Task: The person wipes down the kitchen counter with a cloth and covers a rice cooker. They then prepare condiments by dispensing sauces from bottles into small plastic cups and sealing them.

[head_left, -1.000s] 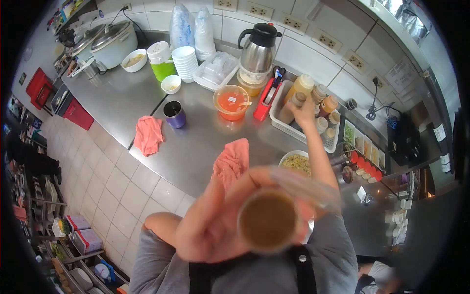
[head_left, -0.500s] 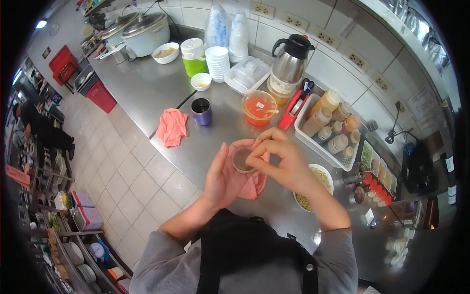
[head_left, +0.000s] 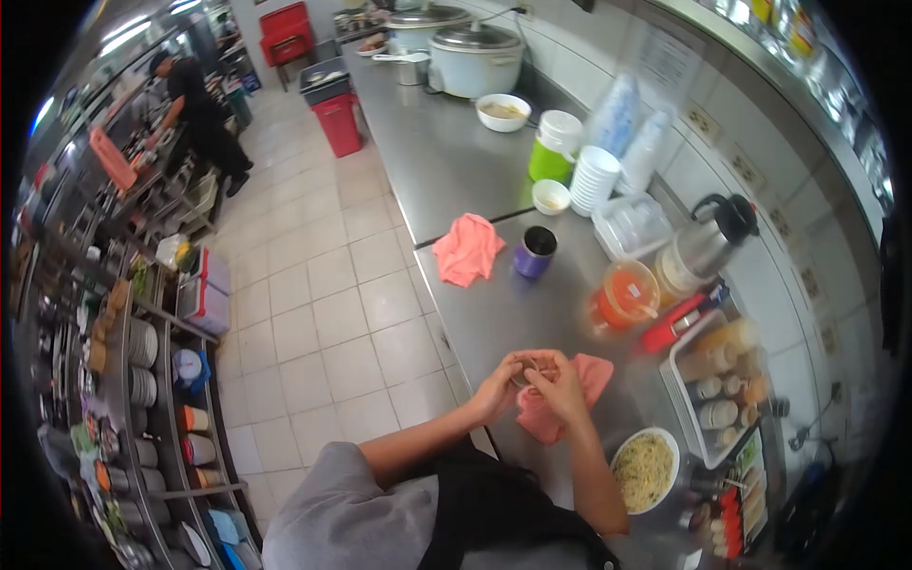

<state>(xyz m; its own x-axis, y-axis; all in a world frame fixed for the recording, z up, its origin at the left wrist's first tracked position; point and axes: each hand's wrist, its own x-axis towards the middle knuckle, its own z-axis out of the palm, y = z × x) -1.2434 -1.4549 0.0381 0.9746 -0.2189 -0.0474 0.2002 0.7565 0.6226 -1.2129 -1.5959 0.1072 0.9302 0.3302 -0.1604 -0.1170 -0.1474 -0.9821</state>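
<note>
A small round see-through cup sits between my two hands over the counter's front edge. My left hand is curled around its side. The fingers of my right hand are closed at its rim; whether they pinch a lid is too small to tell. A salmon-pink cloth lies on the counter under and beside my right hand. Close to my right forearm stands a white bowl of chopped yellow-green food.
On the steel counter stand a purple cup, another pink cloth, an orange-filled tub, a steel thermos and a white basket of bottles. A person in black works across the tiled aisle.
My view has swung left, showing more aisle and shelving. My hands have come closer together around the small cup, and my right fingers have lowered onto it.
</note>
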